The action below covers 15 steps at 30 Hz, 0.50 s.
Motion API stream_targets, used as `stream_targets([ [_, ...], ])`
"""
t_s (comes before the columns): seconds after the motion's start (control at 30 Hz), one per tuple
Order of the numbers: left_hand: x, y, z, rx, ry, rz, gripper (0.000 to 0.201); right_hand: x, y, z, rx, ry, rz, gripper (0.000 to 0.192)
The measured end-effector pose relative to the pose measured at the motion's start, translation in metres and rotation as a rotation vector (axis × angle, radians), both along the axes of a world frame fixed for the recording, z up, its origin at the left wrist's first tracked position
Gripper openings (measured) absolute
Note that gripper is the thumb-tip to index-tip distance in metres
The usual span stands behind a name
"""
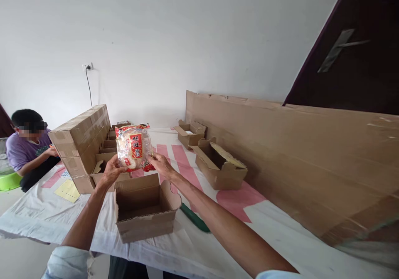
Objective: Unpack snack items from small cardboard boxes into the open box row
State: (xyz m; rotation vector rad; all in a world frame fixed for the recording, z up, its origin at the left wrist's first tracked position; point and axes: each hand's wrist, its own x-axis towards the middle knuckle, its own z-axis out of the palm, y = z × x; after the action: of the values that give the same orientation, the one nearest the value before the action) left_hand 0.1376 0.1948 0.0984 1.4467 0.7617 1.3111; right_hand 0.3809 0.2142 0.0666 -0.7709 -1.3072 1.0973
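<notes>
Between my two hands I hold up a red and clear plastic bag of rice crackers [133,146], with Chinese characters on its front. My left hand [111,171] grips its lower left corner, and my right hand [161,165] pinches its lower right edge. Below the bag, near the table's front edge, stands an open cardboard box [146,225] with its flaps up; the part of its inside that shows holds nothing. A dark green, long object [195,218] lies on the cloth beside the box, partly behind my right forearm.
Stacked cardboard boxes [75,139] stand at the left, with open boxes behind them. Two more open boxes [221,175] [190,137] sit along a tall cardboard panel [280,158] at the right. A yellow sheet [67,190] lies on the white and pink tablecloth [23,216]. Another person [26,150] sits at far left.
</notes>
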Motion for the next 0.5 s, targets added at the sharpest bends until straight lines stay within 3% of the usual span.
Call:
stream_targets([
  [0.13, 0.006, -0.007, 0.009, 0.091, 0.018, -0.052, 0.06, 0.003, -0.011, 0.004, 0.003, 0.063, 0.008, 0.056],
  [0.23, 0.003, -0.02, 0.018, 0.149, 0.074, -0.066, 0.068, 0.015, -0.023, 0.002, 0.007, 0.124, -0.024, 0.055],
  [0.3, -0.009, -0.03, 0.02, 0.183, 0.12, 0.044, 0.067, 0.029, -0.028, -0.004, -0.003, 0.173, -0.087, 0.054],
  [0.37, -0.03, -0.039, 0.017, 0.19, 0.172, 0.225, 0.06, 0.049, -0.031, -0.015, -0.019, 0.217, -0.235, 0.054],
  [0.5, -0.078, -0.053, -0.015, 0.073, 0.299, 0.519, 0.054, 0.087, -0.032, -0.05, -0.052, 0.182, -0.578, 0.058],
])
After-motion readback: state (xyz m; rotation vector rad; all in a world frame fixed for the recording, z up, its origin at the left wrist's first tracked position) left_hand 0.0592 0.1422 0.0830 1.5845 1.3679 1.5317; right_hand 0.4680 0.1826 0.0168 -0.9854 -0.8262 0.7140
